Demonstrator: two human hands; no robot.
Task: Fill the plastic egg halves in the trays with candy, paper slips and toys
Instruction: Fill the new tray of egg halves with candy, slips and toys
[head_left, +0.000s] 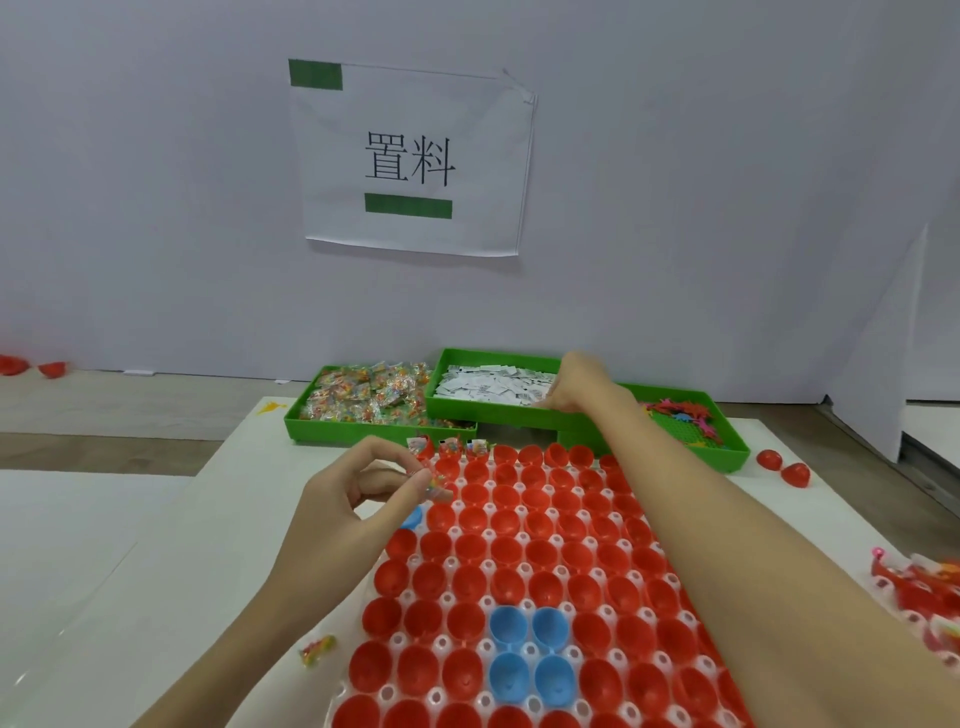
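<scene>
Barely begun: approx. 3 egg halves (449, 451) in the far row, just beyond the left fingers (423, 480), hold candy; rest of tray (441, 644) unfilled. Left fingers pinch a candy packet (438, 488). Right fingers (551, 397) in the slips bin (488, 408), grip unclear. No toys placed yet.

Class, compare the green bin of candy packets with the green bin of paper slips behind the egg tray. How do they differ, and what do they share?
The candy bin holds colourful clear-wrapped packets; the slip bin holds white printed slips. The candy bin sits left, and the slip bin's corner overlaps its right end. The right hand reaches into the slip bin; no hand is in the candy bin. Both are green, shallow and rectangular.
</scene>
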